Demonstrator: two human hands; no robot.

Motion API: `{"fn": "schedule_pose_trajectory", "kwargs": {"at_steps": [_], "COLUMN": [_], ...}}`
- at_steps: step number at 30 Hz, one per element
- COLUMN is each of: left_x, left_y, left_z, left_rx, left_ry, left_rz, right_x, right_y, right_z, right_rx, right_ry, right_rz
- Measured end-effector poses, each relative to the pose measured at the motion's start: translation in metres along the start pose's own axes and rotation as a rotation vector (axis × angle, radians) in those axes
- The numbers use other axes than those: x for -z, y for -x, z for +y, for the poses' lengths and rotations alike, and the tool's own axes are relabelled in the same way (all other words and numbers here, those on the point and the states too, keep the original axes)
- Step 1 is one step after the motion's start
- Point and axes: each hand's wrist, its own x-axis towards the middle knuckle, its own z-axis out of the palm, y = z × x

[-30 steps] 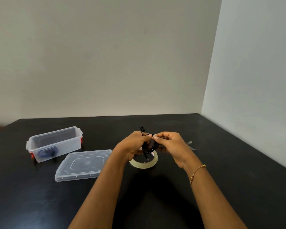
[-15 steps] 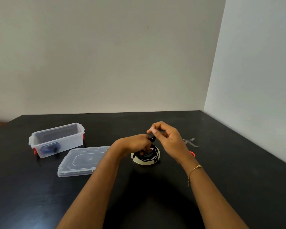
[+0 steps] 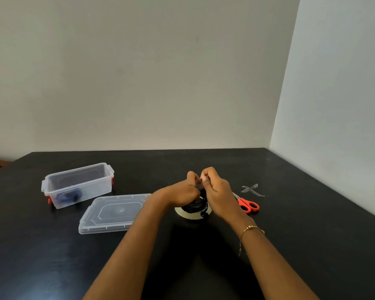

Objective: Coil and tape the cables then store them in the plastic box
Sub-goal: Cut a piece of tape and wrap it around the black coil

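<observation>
Black coiled cable (image 3: 196, 205) held over tape roll (image 3: 191, 214) mid-table, open clear plastic box (image 3: 78, 185) near left edge, blue cable (image 3: 66, 197) inside

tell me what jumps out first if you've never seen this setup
Both hands, left hand and right hand, meet mid-table, pinching a coiled black cable just above a tape roll. Orange-handled scissors lie just right of them on the black table. At the left stands an open clear plastic box with something blue inside, its lid flat in front of it.

Bare forearms, gold bracelet (image 3: 252, 228)
</observation>
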Motion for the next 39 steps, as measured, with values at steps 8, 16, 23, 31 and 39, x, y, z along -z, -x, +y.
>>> {"fn": "schedule_pose_trajectory", "kwargs": {"at_steps": [8,16,23,31,39], "left_x": [0.003,-0.012,-0.019,-0.016,-0.015], "left_y": [0.003,-0.006,-0.012,-0.014,-0.013], "left_z": [0.001,-0.002,-0.001,-0.007,-0.009], "left_rx": [-0.184,-0.179,-0.117,-0.191,-0.196], "left_ry": [0.329,0.752,0.633,0.345,0.314], "left_rz": [-0.004,0.173,0.345,0.369,0.306], "right_x": [-0.007,-0.005,-0.004,0.026,0.035], "right_y": [-0.001,-0.006,-0.006,-0.006,0.000], "right_z": [0.004,0.004,0.004,-0.011,-0.006], "right_rx": [0.037,-0.052,-0.104,-0.164,-0.063], "right_ry": [0.075,0.047,0.068,-0.017,0.119], "right_rz": [0.311,0.501,0.400,0.031,-0.207]}}
